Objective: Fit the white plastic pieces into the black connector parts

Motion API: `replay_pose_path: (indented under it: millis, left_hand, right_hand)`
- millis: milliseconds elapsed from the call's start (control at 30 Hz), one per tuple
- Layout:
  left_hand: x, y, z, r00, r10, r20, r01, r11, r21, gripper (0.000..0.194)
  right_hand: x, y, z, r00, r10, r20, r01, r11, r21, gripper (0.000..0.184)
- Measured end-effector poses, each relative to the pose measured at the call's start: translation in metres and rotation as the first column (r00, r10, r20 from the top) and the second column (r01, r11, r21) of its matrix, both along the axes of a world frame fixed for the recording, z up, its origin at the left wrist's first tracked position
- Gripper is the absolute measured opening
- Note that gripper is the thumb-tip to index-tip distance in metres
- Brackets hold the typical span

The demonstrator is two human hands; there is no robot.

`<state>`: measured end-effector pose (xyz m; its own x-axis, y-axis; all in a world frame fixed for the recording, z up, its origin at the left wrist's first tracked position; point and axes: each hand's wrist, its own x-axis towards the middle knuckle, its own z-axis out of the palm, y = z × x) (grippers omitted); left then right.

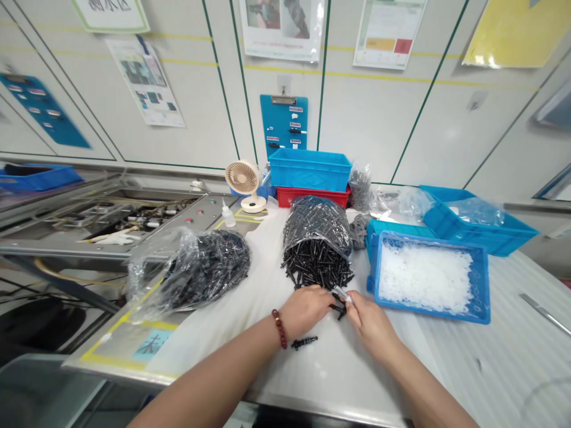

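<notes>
Forearms, two, bare, entering from the bottom edge of the head view; on the left wrist, a bracelet of dark red beads. As I read it from my remote seat:

Item 1: left hand, fingers curled inward against a small black plastic part; I cannot tell whether they grip it.

Item 2: right hand, thumb and fingers pinched closed on a small silvery piece, too small to identify, just above that black part.

Item 3: a single black part lying apart on the white table covering, at 8 o'clock from the hands.

Item 4: a clear plastic bag of black parts at 12 o'clock, its open end spilling a loose heap.

Item 5: a second bag of black parts at 10 o'clock, lying on its side.

Item 6: a blue tray of white pieces at 2 o'clock.

Stock count: nearly all black parts sit in the two bags; only those at the hands and the single one lie outside.

Beyond, at 12 o'clock, a blue crate rests on a red crate; a small desk fan stands at 11 o'clock.
</notes>
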<state>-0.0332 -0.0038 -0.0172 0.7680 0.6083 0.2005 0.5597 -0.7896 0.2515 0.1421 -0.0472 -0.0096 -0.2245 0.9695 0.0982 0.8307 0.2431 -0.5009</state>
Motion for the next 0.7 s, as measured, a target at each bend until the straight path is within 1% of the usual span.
replay_pose_path:
  millis: [100, 167, 200, 267, 367, 500, 567, 600, 700]
  left_hand:
    - [-0.018, 0.006, 0.011, 0.985, 0.106, 0.133, -0.098, 0.993, -0.065, 0.019]
    - [-0.028, 0.008, 0.017, 0.946, 0.188, 0.263, -0.164, 0.980, -0.113, 0.020]
    - [-0.031, 0.009, 0.020, 0.925, 0.209, 0.318, -0.173, 0.975, -0.138, 0.020]
    - [-0.034, 0.009, 0.023, 0.904, 0.207, 0.374, -0.148, 0.972, -0.181, 0.017]
    - [-0.032, 0.007, 0.024, 0.915, 0.174, 0.364, -0.091, 0.968, -0.233, 0.015]
    - [-0.032, 0.007, 0.022, 0.911, 0.185, 0.367, -0.061, 0.944, -0.325, 0.014]
    - [-0.034, 0.008, 0.021, 0.900, 0.215, 0.378, -0.038, 0.905, -0.423, 0.014]
    - [-0.036, 0.009, 0.020, 0.897, 0.232, 0.377, -0.021, 0.873, -0.487, 0.014]
    - [-0.037, 0.008, 0.020, 0.895, 0.266, 0.358, 0.044, 0.746, -0.664, 0.015]
  right_hand:
    - [0.002, 0.001, 0.001, 1.000, 0.007, -0.005, -0.007, 1.000, -0.001, 0.024]
    - [0.002, 0.000, 0.002, 1.000, 0.015, 0.000, -0.015, 1.000, -0.006, 0.023]
    - [0.002, 0.000, 0.002, 1.000, 0.013, 0.014, -0.013, 1.000, -0.018, 0.022]
    - [0.000, -0.001, 0.004, 0.998, 0.008, 0.060, -0.005, 0.999, -0.052, 0.021]
    - [-0.002, -0.001, 0.006, 0.990, 0.010, 0.142, 0.002, 0.997, -0.081, 0.020]
    - [-0.003, -0.001, 0.006, 0.977, 0.026, 0.211, -0.010, 0.997, -0.073, 0.017]
    - [-0.004, -0.002, 0.006, 0.976, 0.038, 0.216, -0.024, 0.998, -0.065, 0.017]
    - [-0.004, -0.002, 0.006, 0.976, 0.046, 0.214, -0.033, 0.998, -0.062, 0.017]
    - [-0.005, -0.003, 0.005, 0.976, 0.077, 0.206, -0.066, 0.996, -0.056, 0.018]
